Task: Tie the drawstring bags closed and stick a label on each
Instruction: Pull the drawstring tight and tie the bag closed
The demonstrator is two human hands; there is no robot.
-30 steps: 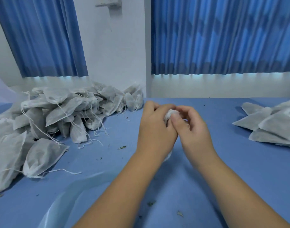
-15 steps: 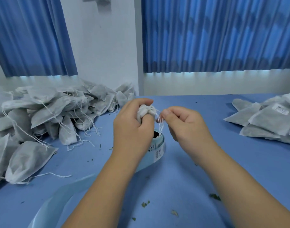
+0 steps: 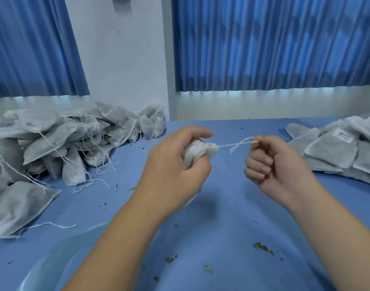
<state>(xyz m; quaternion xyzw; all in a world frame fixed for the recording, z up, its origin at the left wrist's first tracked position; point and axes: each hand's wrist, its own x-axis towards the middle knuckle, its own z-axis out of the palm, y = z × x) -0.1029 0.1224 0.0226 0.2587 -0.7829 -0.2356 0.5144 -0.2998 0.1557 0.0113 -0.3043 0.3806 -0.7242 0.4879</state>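
Right hand (image 3: pixel 282 169) now sits farther right than half a second ago; string (image 3: pixel 232 144) is drawn out between the two hands. One blue table (image 3: pixel 222 217). Two heaps of bags: large untied heap (image 3: pixel 54 143) at left, too many to count; smaller flat heap (image 3: pixel 337 152) at right, one label (image 3: pixel 342 136) showing. Left hand (image 3: pixel 171 169) above table centre, fingers wrapped round one bag (image 3: pixel 197 152), gathered neck pointing right. Right hand palm up, fingers curled, thumb and forefinger pinching the string end. String runs left to right, nearly level, taut.

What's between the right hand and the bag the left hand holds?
Only the drawstring, stretched from the bag to the pinching right hand; head view.
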